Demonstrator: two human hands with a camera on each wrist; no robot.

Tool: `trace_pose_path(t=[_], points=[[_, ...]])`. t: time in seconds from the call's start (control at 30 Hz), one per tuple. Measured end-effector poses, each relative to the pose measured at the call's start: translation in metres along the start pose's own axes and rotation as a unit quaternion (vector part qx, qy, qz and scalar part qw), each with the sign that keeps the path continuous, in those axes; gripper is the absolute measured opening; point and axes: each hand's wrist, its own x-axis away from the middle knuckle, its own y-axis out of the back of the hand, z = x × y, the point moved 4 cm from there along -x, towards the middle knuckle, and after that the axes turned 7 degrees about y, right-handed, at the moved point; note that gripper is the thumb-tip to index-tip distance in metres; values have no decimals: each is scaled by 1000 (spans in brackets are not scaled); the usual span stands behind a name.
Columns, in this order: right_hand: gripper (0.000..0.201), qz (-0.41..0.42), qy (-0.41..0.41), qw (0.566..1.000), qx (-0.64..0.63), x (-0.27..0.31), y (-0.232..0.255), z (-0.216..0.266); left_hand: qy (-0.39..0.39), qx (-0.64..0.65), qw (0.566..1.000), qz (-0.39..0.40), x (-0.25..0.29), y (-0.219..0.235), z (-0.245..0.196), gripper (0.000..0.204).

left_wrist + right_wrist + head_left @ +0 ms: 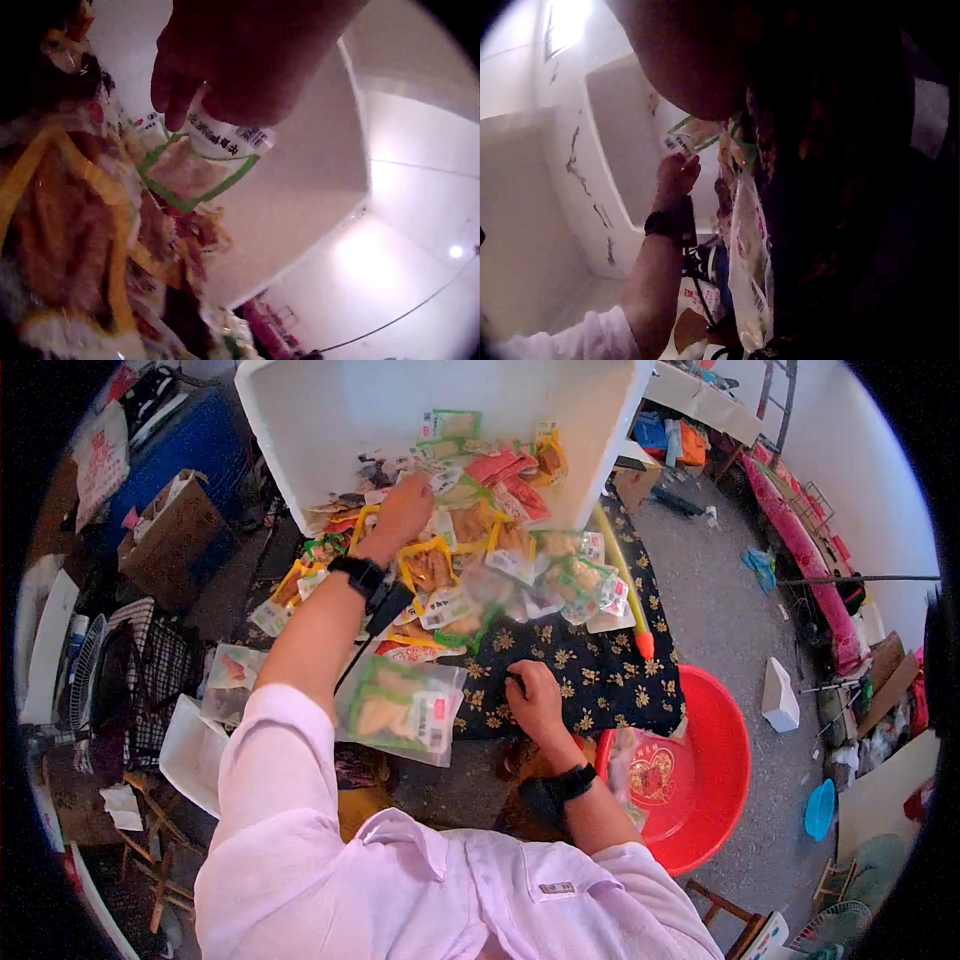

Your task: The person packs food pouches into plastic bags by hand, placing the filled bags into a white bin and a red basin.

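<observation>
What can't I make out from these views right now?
- Label print on the green-edged packet: blurred and partly covered by the left hand, left wrist view.
- Right hand's fingertips: lost behind the hand and in shadow, right wrist view.
- White foam box's top: cut off by the head view's upper edge.

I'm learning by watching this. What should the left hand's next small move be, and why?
Probably lift the green-edged clear plastic packet toward the clear plastic bag at the black floral cloth's near edge: the left hand already pinches the packet, and that bag shows similar green-edged contents.
</observation>
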Motion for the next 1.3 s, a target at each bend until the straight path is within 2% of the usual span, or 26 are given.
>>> trace_pose_path(t=[0.03, 0.07, 0.1, 0.13, 0.2, 0.27, 0.33, 0.37, 0.4, 0.47, 0.53, 0.57, 0.67, 0.7, 0.73, 0.77, 0.8, 0.83, 0.87, 0.93, 1.03, 1.13, 1.17, 1.23, 1.27, 1.3], points=[[16, -3, 4, 1000, 5, 1, -1, -2, 9, 49, 999, -20, 6, 8, -1, 18], [16, -6, 7, 1000, 10, 2, -2, -2, 105, 216, 970, 26, 13, 9, 4, 19], [17, -13, 13, 1000, 12, 3, -1, -2, 196, 373, 904, 73, 24, 9, 4, 19], [17, -19, 18, 1000, 14, 4, -1, -1, 282, 516, 801, 117, 42, 16, -6, 20], [15, -37, 42, 998, 6, 6, -2, -4, 322, 602, 709, 175, 83, 36, -21, 19], [13, -37, 9, 999, -8, 6, -2, -4, 336, 682, 616, 205, 116, 47, -28, 18], [11, -48, -11, 998, -30, 8, -3, -9, 355, 714, 571, 196, 151, 57, -36, 18], [12, -80, -14, 995, -58, 12, 0, -8, 365, 727, 551, 184, 167, 60, -38, 18], [14, -42, -90, 990, -104, 16, 0, -11, 375, 740, 532, 172, 183, 63, -41, 18], [17, -87, -99, 974, -184, 19, 11, 17, 374, 711, 582, 124, 210, 72, -51, 14], [19, -51, -186, 910, -367, 26, 5, 31, 350, 685, 633, 80, 237, 77, -60, 12], [21, -34, -232, 861, -452, 32, 1, 36, 328, 671, 660, 80, 249, 75, -62, 6], [23, -33, -246, 840, -482, 43, 1, 46, 276, 620, 727, 101, 277, 75, -67, 6], [25, -41, -358, 690, -627, 38, 10, 40, 247, 595, 754, 126, 289, 76, -74, 4], [39, -4, -383, 629, -676, 43, 20, 46, 226, 573, 772, 156, 297, 83, -83, 5], [44, 18, -380, 598, -706, 51, 27, 44, 204, 550, 788, 186, 304, 93, -92, 6], [49, 39, -376, 565, -733, 59, 31, 43, 151, 544, 800, 203, 310, 96, -97, 9], [49, 66, -392, 566, -722, 67, 29, 41, 96, 538, 809, 216, 316, 100, -102, 12], [41, 70, -389, 593, -702, 79, 28, 34, 85, 574, 776, 247, 322, 102, -106, 12], [30, 101, -397, 661, -629, 91, 34, 33, 68, 597, 745, 289, 326, 106, -111, 15], [29, 144, -380, 597, -691, 100, 33, 52, 5, 546, 771, 328, 327, 97, -108, 17], [26, 85, -379, 635, -668, 111, 27, 38, 19, 481, 836, 261, 315, 87, -104, 22], [18, 24, -416, 636, -650, 114, 33, 30, 150, 412, 866, 238, 310, 80, -95, 32], [15, -38, -371, 678, -633, 111, 41, 19, 94, 219, 960, 148, 297, 85, -93, 38], [15, -64, -353, 705, -612, 109, 45, 15, 63, 118, 986, 99, 292, 88, -94, 42], [15, -108, -356, 723, -583, 107, 46, 9, 77, 79, 984, 137, 291, 84, -93, 46]])
